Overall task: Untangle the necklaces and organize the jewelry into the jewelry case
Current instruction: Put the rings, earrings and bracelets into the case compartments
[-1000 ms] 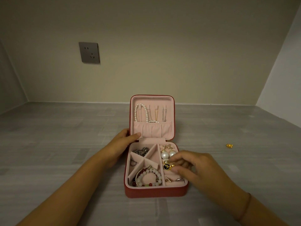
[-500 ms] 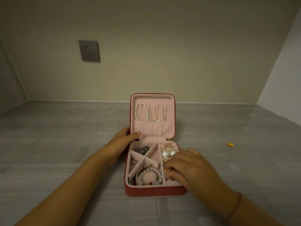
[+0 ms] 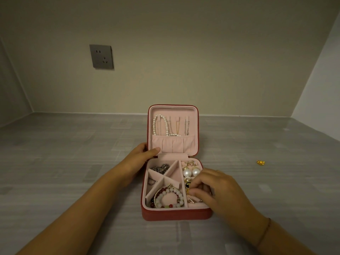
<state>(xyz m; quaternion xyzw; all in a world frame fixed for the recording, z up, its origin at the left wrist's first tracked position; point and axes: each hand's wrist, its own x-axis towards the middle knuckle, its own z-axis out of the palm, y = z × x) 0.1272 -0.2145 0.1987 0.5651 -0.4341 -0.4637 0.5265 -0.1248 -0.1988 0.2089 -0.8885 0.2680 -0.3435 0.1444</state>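
On grey floor by a beige wall, left hand (image 3: 141,153) grips the jewelry case (image 3: 174,213); right hand (image 3: 219,188) pinches a gold charm (image 3: 188,190).

**One head camera, looking forward and down**

There is only one view, so no second view shares the scene with it. The camera sits on the person's head and faces forward and down, toward the back wall. The grey table (image 3: 77,162) fills the lower half of the picture, and the wall with a socket (image 3: 101,56) fills the upper half. The open jewelry case (image 3: 176,214) stands near, in the centre. Both forearms enter from the bottom corners. The lens is wide, so the table's edges and the wall corners slant outward.
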